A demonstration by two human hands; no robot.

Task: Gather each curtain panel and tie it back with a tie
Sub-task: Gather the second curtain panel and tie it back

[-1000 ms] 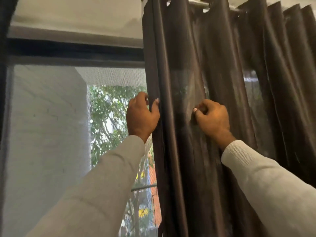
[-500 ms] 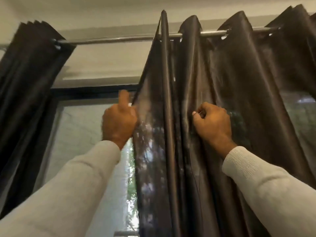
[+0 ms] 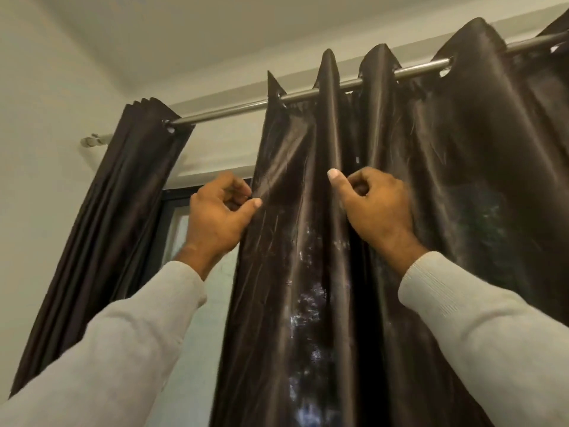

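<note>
The right panel [image 3: 431,211] fills the middle and right of the frame, its far side and lower end cut off; pale light shows faintly through the cloth. The left panel [image 3: 123,195] hangs bunched at the left, its foot out of view. The window [image 3: 175,220] is only a sliver between them. No tie is visible. Both arms reach up in grey sleeves. The left hand [image 3: 215,217] pinches the right panel's left edge between thumb and curled fingers. The right hand [image 3: 375,211] grips a fold at centre, fingers curled into the cloth, thumb pointing up. Both panels hang from the rod [image 3: 228,109].
</note>
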